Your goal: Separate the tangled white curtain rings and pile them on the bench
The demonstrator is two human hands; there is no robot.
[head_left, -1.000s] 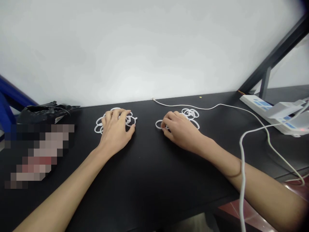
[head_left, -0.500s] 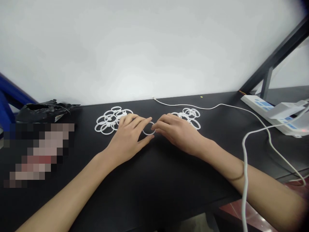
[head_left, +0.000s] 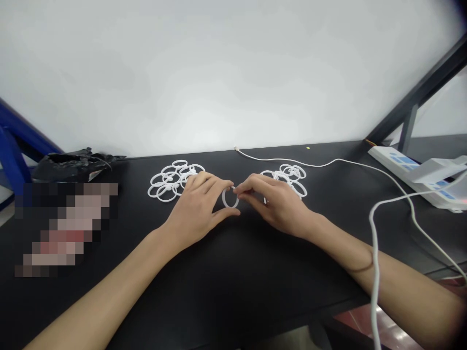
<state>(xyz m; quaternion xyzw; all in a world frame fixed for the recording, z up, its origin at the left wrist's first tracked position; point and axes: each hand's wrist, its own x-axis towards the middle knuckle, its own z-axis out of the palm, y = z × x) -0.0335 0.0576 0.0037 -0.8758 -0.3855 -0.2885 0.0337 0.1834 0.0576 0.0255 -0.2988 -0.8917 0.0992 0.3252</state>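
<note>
A thin white ring stands tilted up between my hands, above the black table. My right hand pinches its right edge between thumb and fingertips. Around its left side curves my left hand, with thumb and fingers apart. The left index fingertip is near the top of the ring; whether it touches cannot be made out. Behind my left hand lies a cluster of white rings, some with small white pieces at their joins. My right hand partly hides a smaller cluster of white rings.
A white cable crosses the table, and a thicker loop hangs over my right forearm. At the right sits a white device with blue panels. A crumpled black plastic bag lies back left, by a pixelated patch. A white wall rises behind.
The ring has gone from lying nearly flat to standing tilted up. My right fingers have closed on its edge. The view has shifted slightly.
</note>
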